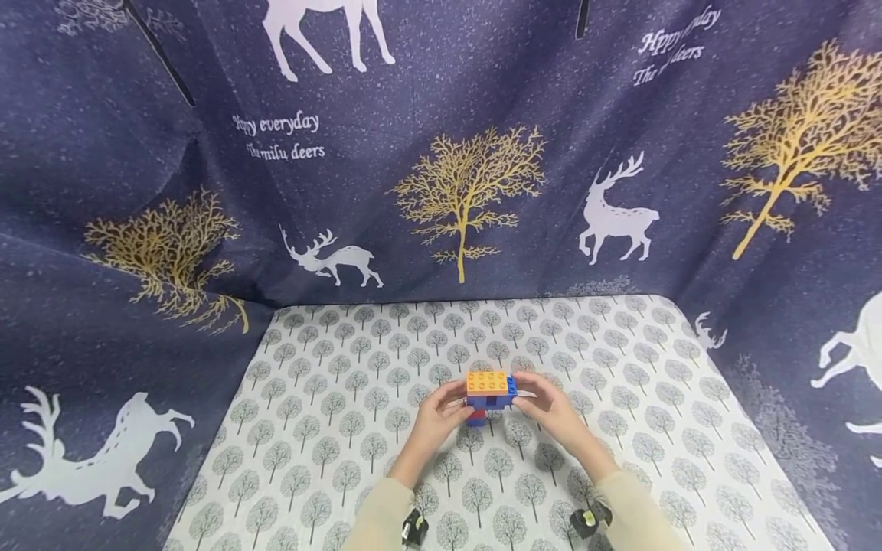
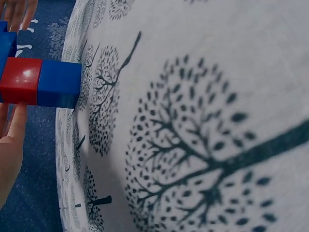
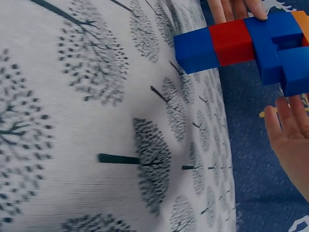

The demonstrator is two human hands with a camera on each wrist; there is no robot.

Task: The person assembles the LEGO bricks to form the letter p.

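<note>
Between my two hands is a toy building block structure (image 1: 488,383). Its top is an orange studded brick (image 1: 486,379), with a small blue studded brick (image 1: 512,384) at the right end. Blue bricks run beneath, and from the left part a column goes down with a red brick (image 3: 232,42) and a blue brick (image 3: 195,52) at the bottom. My left hand (image 1: 438,413) grips the left side, thumb in front. At the right end, the fingers and thumb of my right hand (image 1: 551,404) pinch the blue part. The left wrist view cuts off most of the structure.
A white cloth with a tree print covers the table (image 1: 331,444). Behind and at both sides hangs a dark blue curtain (image 1: 427,92) with deer and golden trees.
</note>
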